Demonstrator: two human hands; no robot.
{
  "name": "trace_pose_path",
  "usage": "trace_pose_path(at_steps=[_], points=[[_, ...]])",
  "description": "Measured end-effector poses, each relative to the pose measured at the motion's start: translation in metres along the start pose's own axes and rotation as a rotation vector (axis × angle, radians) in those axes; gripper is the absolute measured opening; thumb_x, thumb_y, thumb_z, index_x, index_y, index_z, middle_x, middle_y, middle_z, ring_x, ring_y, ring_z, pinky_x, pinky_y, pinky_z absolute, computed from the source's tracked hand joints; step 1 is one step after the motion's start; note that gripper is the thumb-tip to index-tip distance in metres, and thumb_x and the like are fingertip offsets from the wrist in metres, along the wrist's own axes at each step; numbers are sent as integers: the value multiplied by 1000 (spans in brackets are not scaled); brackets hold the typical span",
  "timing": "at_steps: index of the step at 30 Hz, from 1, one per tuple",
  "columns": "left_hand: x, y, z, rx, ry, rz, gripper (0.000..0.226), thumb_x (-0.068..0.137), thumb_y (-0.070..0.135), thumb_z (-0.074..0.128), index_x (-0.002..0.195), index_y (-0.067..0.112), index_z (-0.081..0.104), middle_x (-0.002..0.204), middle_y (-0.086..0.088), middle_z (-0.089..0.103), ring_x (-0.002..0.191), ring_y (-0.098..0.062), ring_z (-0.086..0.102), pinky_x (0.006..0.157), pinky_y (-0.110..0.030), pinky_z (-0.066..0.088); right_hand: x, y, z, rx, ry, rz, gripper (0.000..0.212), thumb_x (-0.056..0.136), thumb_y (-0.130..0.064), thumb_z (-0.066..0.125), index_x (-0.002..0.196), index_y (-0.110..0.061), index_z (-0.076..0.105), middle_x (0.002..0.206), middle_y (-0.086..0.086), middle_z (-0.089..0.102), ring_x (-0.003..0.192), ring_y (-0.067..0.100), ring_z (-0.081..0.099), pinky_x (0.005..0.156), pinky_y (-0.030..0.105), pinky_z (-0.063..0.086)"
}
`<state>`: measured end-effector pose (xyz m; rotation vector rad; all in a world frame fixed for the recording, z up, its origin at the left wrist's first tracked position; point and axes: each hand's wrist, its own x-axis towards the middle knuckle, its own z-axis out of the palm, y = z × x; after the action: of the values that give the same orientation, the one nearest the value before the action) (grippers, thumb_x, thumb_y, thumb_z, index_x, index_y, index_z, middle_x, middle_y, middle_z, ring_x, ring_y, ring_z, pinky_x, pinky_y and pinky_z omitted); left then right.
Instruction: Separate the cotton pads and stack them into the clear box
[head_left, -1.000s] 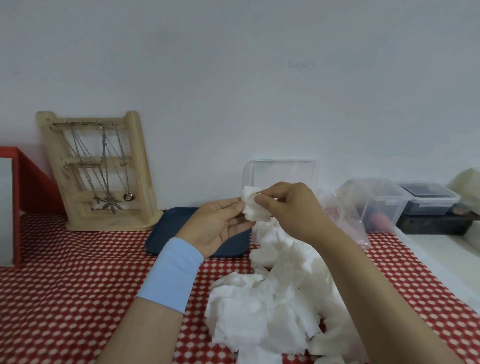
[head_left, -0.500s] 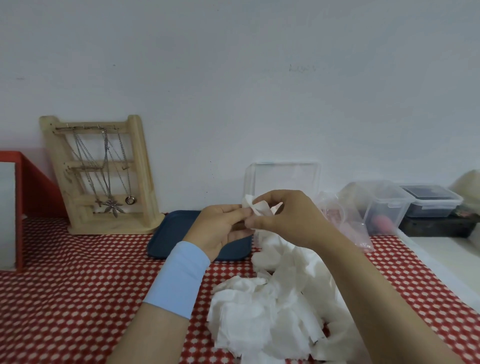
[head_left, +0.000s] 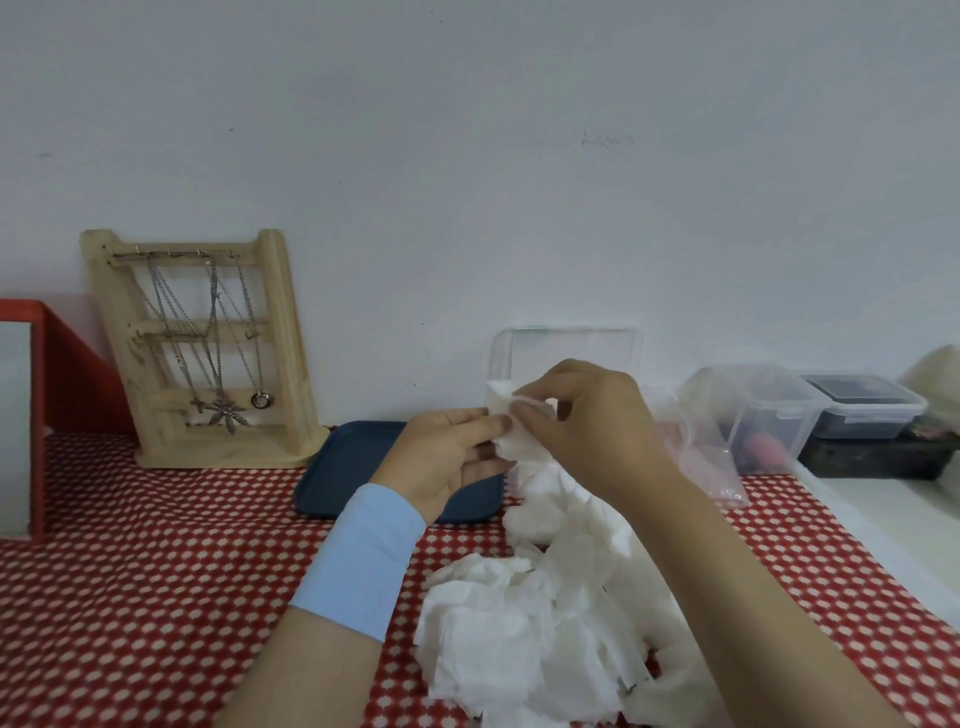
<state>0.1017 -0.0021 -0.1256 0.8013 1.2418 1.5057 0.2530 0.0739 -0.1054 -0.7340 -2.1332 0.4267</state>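
left hand (head_left: 447, 457) + right hand (head_left: 587, 421): fingertips pinch one cotton pad (head_left: 511, 431) between them | above pad pile (head_left: 540, 623) | clear box (head_left: 566, 358) behind

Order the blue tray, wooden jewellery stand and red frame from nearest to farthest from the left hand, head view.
From the left hand:
1. Blue tray, partly hidden behind it.
2. Wooden jewellery stand, farther left, by the wall.
3. Red frame, far left edge.

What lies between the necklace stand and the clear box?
A dark blue tray, seen in the head view; the left hand, pinching a cotton pad, hides part of it.
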Motion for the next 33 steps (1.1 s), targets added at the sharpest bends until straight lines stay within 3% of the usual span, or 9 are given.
trace_pose_path(at_steps=[4,7,13,17,20,23,27,29,33], points=[[0,0,-1,-16,-1,22,24,100,7,57,118,0,70,112,-15,76,101,-23,75,77,-26,61,-1,0,3,-33,-116,-23,14,92,-34,71,101,-30,81,92,-13,66,66,-3,52,63,19,42],[0,1,-1,-50,-1,27,25,100,9,58,121,0,69,114,-15,75,104,-24,74,80,-27,61,-1,1,0,-80,-123,-86,17,95,-35,68,105,-31,80,91,-11,65,70,3,54,64,25,47],[0,4,2,-118,38,49,23,98,7,62,118,-3,69,110,-16,76,96,-22,75,77,-27,62,-2,-5,5,-225,179,-205,14,90,-19,71,79,-15,78,74,-3,60,57,19,56,48,30,48],[-2,4,3,-89,26,68,23,100,9,58,116,-2,70,112,-18,75,98,-23,74,80,-27,62,-4,-2,9,-211,52,-193,15,92,-24,70,81,-19,80,76,-3,60,61,17,58,52,36,52],[-3,7,1,-110,-3,73,27,102,14,54,117,-2,69,114,-20,74,103,-25,73,85,-31,61,-3,-1,5,-114,-47,-113,18,97,-35,64,94,-30,81,85,-10,63,68,6,56,57,27,46],[-5,13,-1,-196,-24,39,36,101,32,57,120,3,68,114,-17,75,106,-27,73,89,-35,60,-2,1,-2,-50,-118,-23,21,98,-39,59,101,-36,80,90,-17,62,69,-4,53,61,20,38],[-4,11,-5,-95,52,34,35,96,29,65,117,2,69,110,-15,76,101,-25,75,78,-29,62,-1,-3,-5,164,-254,95,21,99,-31,61,90,-31,80,85,-16,65,74,2,60,71,24,48],[-3,10,-6,-106,69,14,29,97,24,64,116,1,69,107,-15,77,97,-24,76,71,-28,62,0,-4,-8,302,-280,211,27,99,-27,61,80,-19,78,75,-7,66,63,5,57,65,21,46],[-1,9,-9,-105,107,3,26,99,20,64,115,1,70,107,-15,77,91,-22,76,68,-28,62,2,-6,-14,421,-243,386,32,102,-28,56,88,-9,77,64,2,63,47,2,46,48,12,39]])
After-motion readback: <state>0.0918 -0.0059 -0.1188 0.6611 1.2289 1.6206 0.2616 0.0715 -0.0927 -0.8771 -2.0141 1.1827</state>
